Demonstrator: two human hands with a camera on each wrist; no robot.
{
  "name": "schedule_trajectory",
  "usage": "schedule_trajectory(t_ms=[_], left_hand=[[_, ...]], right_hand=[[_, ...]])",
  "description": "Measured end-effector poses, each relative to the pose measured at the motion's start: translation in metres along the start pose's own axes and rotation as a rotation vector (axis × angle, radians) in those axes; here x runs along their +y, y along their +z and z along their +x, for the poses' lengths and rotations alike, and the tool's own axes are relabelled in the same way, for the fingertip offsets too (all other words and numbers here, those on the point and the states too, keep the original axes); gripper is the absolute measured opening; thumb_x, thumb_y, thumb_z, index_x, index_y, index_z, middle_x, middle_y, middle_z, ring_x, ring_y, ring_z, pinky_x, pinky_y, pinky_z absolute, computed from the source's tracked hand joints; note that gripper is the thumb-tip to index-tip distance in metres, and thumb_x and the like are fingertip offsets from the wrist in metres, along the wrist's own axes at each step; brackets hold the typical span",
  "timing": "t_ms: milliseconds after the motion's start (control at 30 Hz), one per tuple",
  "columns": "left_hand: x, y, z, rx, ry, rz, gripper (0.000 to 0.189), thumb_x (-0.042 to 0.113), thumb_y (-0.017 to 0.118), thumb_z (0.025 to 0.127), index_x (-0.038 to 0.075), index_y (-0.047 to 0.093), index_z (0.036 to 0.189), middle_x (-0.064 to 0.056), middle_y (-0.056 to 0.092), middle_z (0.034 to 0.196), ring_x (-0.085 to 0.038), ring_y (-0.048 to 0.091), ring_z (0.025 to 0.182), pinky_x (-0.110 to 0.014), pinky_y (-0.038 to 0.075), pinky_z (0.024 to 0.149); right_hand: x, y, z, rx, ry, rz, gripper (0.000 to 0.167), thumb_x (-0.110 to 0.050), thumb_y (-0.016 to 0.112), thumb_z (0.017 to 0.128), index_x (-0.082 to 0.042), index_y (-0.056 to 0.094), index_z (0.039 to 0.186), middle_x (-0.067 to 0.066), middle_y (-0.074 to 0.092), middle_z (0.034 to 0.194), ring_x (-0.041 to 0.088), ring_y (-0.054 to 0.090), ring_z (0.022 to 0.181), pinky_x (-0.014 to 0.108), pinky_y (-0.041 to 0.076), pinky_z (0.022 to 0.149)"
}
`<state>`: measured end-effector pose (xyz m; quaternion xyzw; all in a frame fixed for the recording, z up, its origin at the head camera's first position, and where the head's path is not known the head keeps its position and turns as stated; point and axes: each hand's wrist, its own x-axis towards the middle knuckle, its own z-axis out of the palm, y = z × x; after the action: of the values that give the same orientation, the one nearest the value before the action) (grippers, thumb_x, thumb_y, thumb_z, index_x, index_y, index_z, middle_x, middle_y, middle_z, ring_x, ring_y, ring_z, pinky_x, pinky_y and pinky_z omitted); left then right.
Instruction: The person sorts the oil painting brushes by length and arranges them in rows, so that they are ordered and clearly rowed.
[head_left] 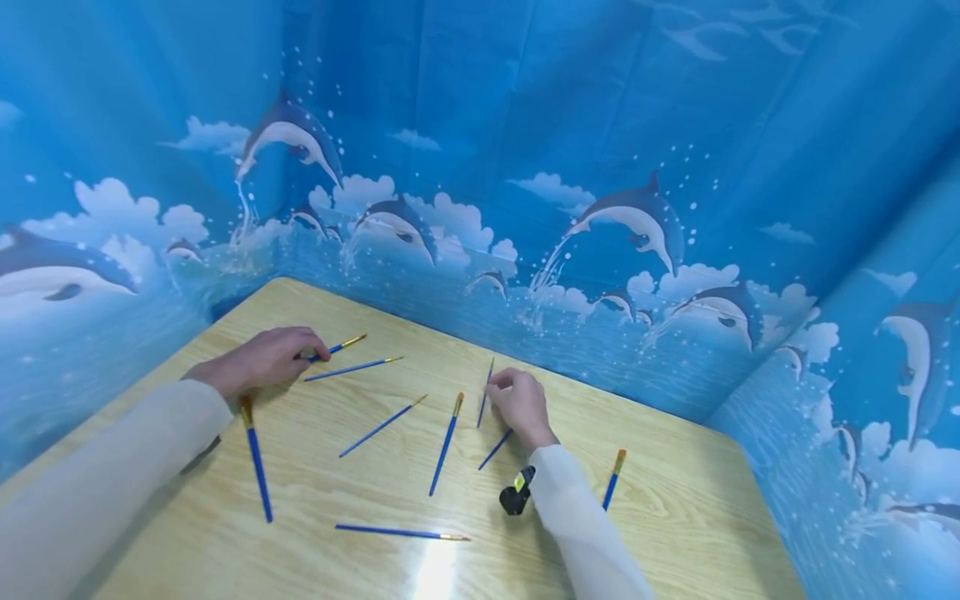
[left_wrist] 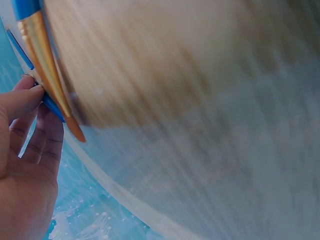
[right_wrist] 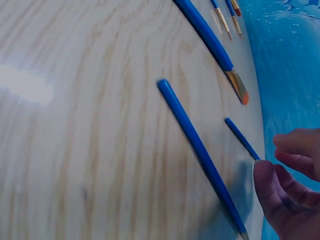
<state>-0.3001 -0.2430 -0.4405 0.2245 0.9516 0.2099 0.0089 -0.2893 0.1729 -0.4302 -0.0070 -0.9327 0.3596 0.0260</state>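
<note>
My left hand [head_left: 272,357] pinches the blue handle of a paintbrush [head_left: 348,342] between thumb and fingertips, its gold ferrule pointing away to the right. A thinner blue paintbrush [head_left: 352,369] lies just beside those fingers. Toward the far edge, my right hand [head_left: 521,407] has its fingertips right at a slim dark-blue paintbrush [head_left: 483,398]. In the right wrist view a gap shows between the thumb and fingers of that hand, and the brush's far part is hidden behind them. Under the right hand lies another blue paintbrush [right_wrist: 200,155], its tip covered in the head view.
Several more blue brushes lie on the wooden table [head_left: 300,567]: a flat one [head_left: 257,467] by the left sleeve, a thin one [head_left: 382,427], an orange-tipped one [head_left: 446,450], one near the front [head_left: 397,531] and one right of the right sleeve [head_left: 614,479]. A dolphin-print curtain [head_left: 480,167] surrounds the table.
</note>
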Motion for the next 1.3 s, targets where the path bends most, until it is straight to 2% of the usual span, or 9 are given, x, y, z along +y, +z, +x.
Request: schedule_trajectory(t_ms=[100, 267, 433, 667, 900, 1067, 1200, 1300], left_hand=[[0.000, 0.000, 0.002, -0.002, 0.003, 0.000, 0.025, -0.001, 0.068, 0.103, 0.010, 0.078, 0.124, -0.014, 0.072, 0.128, -0.044, 0.066, 0.125, -0.064, 0.054, 0.106], [-0.001, 0.000, 0.005, -0.010, 0.008, -0.001, 0.025, -0.001, 0.068, 0.102, 0.010, 0.078, 0.123, -0.015, 0.072, 0.128, -0.045, 0.066, 0.124, -0.064, 0.054, 0.106], [-0.004, 0.000, 0.008, -0.008, 0.016, 0.002, 0.025, -0.001, 0.069, 0.102, 0.011, 0.078, 0.122, -0.014, 0.073, 0.127, -0.044, 0.067, 0.124, -0.064, 0.054, 0.106], [-0.005, -0.001, 0.009, -0.004, 0.025, 0.002, 0.024, 0.000, 0.069, 0.101, 0.011, 0.079, 0.121, -0.013, 0.073, 0.125, -0.043, 0.067, 0.122, -0.064, 0.054, 0.105], [-0.006, -0.004, 0.010, 0.001, 0.031, -0.014, 0.025, -0.001, 0.068, 0.102, 0.011, 0.078, 0.121, -0.013, 0.073, 0.126, -0.045, 0.066, 0.124, -0.065, 0.054, 0.105], [-0.007, -0.002, 0.010, -0.003, 0.039, -0.031, 0.023, 0.002, 0.070, 0.102, 0.010, 0.079, 0.121, -0.013, 0.073, 0.125, -0.042, 0.068, 0.121, -0.063, 0.056, 0.103], [-0.010, 0.000, 0.008, 0.004, 0.046, -0.044, 0.020, 0.005, 0.072, 0.102, 0.011, 0.079, 0.119, -0.011, 0.074, 0.123, -0.037, 0.069, 0.116, -0.060, 0.058, 0.099], [-0.012, 0.001, 0.008, 0.010, 0.046, -0.061, 0.020, 0.004, 0.071, 0.102, 0.013, 0.079, 0.119, -0.011, 0.074, 0.124, -0.039, 0.069, 0.117, -0.060, 0.058, 0.099]], right_hand=[[0.004, -0.010, -0.002, -0.001, 0.029, 0.018, 0.021, -0.021, 0.071, 0.105, -0.009, 0.077, 0.120, 0.010, 0.075, 0.119, 0.026, 0.071, 0.104, 0.045, 0.059, 0.093], [0.014, -0.033, -0.009, -0.007, 0.059, 0.055, 0.023, -0.025, 0.070, 0.107, -0.010, 0.076, 0.123, 0.010, 0.073, 0.118, 0.022, 0.073, 0.088, 0.036, 0.059, 0.080], [0.027, -0.059, -0.019, 0.003, 0.050, 0.073, 0.026, -0.026, 0.070, 0.106, -0.008, 0.075, 0.125, 0.012, 0.073, 0.119, 0.025, 0.076, 0.091, 0.035, 0.059, 0.080], [0.046, -0.086, -0.037, 0.008, 0.076, 0.034, 0.031, -0.028, 0.071, 0.106, -0.009, 0.074, 0.130, 0.010, 0.074, 0.125, 0.022, 0.075, 0.094, 0.033, 0.058, 0.079], [0.065, -0.104, -0.054, 0.052, 0.080, 0.024, 0.029, -0.025, 0.073, 0.105, -0.007, 0.074, 0.129, 0.010, 0.075, 0.126, 0.016, 0.075, 0.089, 0.029, 0.057, 0.077], [0.084, -0.113, -0.066, 0.071, 0.125, 0.017, 0.029, -0.024, 0.074, 0.104, -0.007, 0.074, 0.128, 0.012, 0.075, 0.126, 0.016, 0.075, 0.089, 0.029, 0.057, 0.075], [0.099, -0.119, -0.075, 0.092, 0.137, 0.003, 0.028, -0.024, 0.076, 0.103, -0.008, 0.075, 0.126, 0.010, 0.076, 0.120, 0.013, 0.070, 0.089, 0.025, 0.055, 0.072], [0.109, -0.123, -0.081, 0.109, 0.144, 0.001, 0.027, -0.022, 0.076, 0.103, -0.007, 0.076, 0.124, 0.010, 0.076, 0.114, 0.013, 0.068, 0.088, 0.023, 0.054, 0.069]])
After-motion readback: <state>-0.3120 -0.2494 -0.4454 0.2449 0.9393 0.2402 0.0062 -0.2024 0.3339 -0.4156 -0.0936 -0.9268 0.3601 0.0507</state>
